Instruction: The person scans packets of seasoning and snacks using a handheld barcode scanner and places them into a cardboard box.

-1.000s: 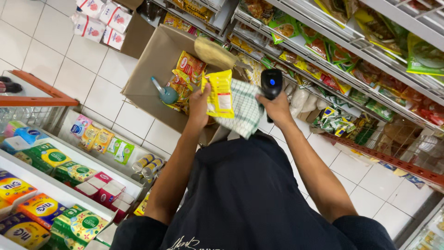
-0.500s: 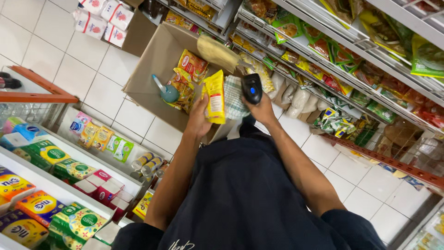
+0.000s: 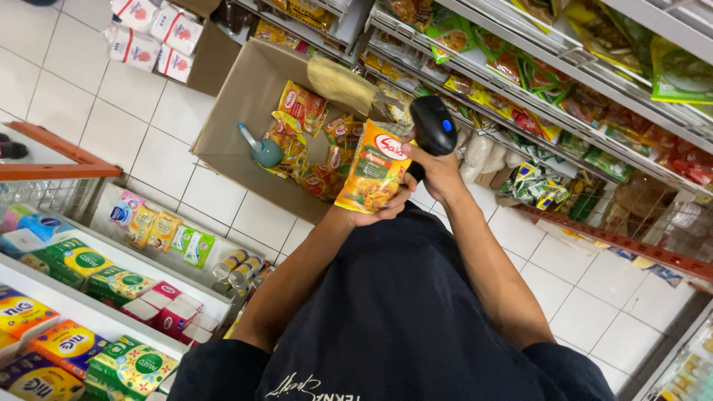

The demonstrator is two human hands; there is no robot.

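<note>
Left hand (image 3: 382,212) clamped on yellow sachet (image 3: 373,167), fingers wrapped round lower edge, sachet upright, printed face toward camera. Right hand (image 3: 438,171) closed round grip of black scanner (image 3: 433,125), scanner head just beside sachet's upper right corner, near touching. Both hands close together, raised before chest, forearms bent and converging from dark shirt (image 3: 401,319). Open carton (image 3: 249,111) of similar sachets on floor beyond hands, teal scoop (image 3: 264,151) inside. Shelf rack (image 3: 564,82) with packets to right. Boxed goods on low shelf (image 3: 96,297) at left.
</note>
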